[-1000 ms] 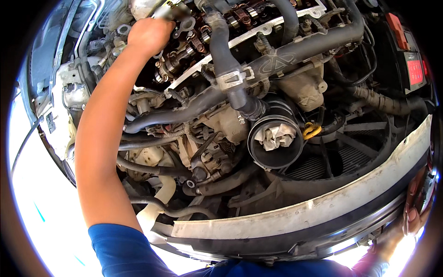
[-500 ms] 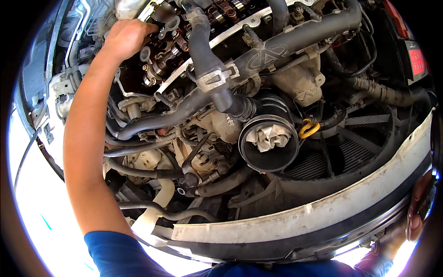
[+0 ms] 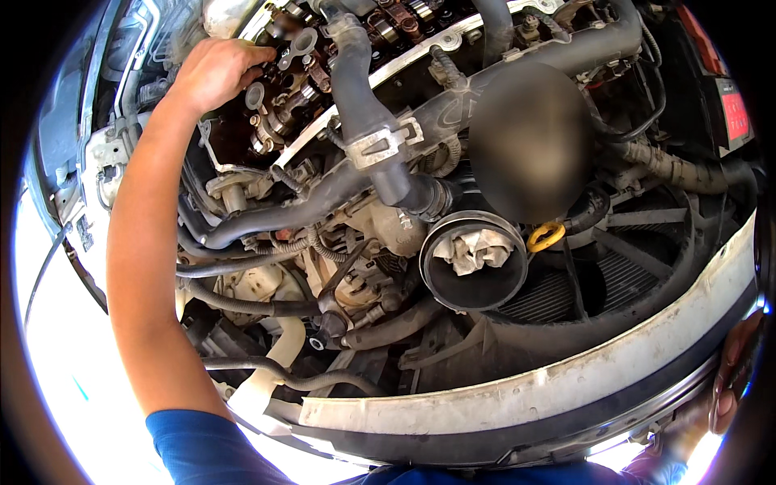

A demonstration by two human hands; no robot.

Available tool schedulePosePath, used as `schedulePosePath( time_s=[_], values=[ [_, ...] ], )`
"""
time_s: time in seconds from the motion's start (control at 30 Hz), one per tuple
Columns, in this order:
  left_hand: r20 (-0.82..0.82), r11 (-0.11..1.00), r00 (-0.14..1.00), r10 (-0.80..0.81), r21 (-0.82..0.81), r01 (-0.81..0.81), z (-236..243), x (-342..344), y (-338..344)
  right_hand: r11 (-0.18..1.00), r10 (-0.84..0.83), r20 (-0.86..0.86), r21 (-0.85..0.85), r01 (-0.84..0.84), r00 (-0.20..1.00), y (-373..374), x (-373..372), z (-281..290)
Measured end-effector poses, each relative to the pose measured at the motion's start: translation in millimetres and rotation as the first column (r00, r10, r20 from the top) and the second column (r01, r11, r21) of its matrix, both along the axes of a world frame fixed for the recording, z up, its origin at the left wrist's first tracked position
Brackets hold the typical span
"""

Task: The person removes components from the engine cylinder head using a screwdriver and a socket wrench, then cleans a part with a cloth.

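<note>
My left hand (image 3: 214, 71) reaches to the far left end of the uncovered cylinder head (image 3: 376, 79). Its fingers are curled, with the fingertips by the camshaft (image 3: 279, 117) and a grey ring-ended metal piece (image 3: 303, 42). Anything in its grasp is hidden, and a blurred patch lies just beyond. At the lower right rim my right hand (image 3: 727, 388) shows only partly, stretched by the lens, beside the front bumper. Its fingers bend round something dark that I cannot make out.
A black intake pipe (image 3: 473, 303) opens toward me with crumpled pale paper (image 3: 475, 252) stuffed in it. Beside it are a yellow dipstick handle (image 3: 546, 236) and the radiator fan (image 3: 622, 263). A grey hose (image 3: 360, 89) crosses the head. The pale front crossmember (image 3: 517, 396) curves along the near side.
My left hand has shifted slightly, its thumb and index finger looking a little farther apart. The view has moved slightly, and a blurred patch now covers part of the engine right of centre.
</note>
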State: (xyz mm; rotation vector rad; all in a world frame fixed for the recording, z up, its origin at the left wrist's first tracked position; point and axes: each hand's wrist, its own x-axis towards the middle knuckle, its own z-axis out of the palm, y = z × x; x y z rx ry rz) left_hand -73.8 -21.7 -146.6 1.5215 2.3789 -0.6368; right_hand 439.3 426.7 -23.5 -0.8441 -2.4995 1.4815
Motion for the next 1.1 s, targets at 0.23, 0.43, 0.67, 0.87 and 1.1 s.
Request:
schedulePosePath(
  time_s=[0.23, 0.43, 0.67, 0.87, 1.1],
  values=[
    [0.024, 0.991, 0.994, 0.110, -0.074, -0.108, 8.2, 3.6, 18.0, 0.999, -0.042, 0.016, -0.021, 0.043, 0.999, -7.6, 6.7, -4.4],
    [-0.103, 0.978, 0.974, 0.203, -0.031, -0.207, 5.0, 28.0, 23.4, 0.995, -0.093, 0.022, -0.033, 0.094, 0.995, -11.2, 14.9, -7.0],
    [-0.290, 0.938, 0.902, 0.320, 0.234, -0.258, -19.0, 49.4, 11.4, 0.993, -0.118, 0.028, -0.030, 0.118, 0.993, -13.9, 19.6, -9.1],
    [-0.288, 0.910, 0.883, 0.370, 0.304, -0.282, -25.3, 52.0, 7.0, 0.990, -0.139, 0.031, -0.026, 0.140, 0.990, -6.9, 21.8, -9.2],
    [-0.238, 0.899, 0.903, 0.358, 0.350, -0.264, -25.6, 52.9, 9.3, 0.984, -0.177, 0.016, -0.018, 0.177, 0.984, -4.9, 28.3, -10.5]
  ],
)
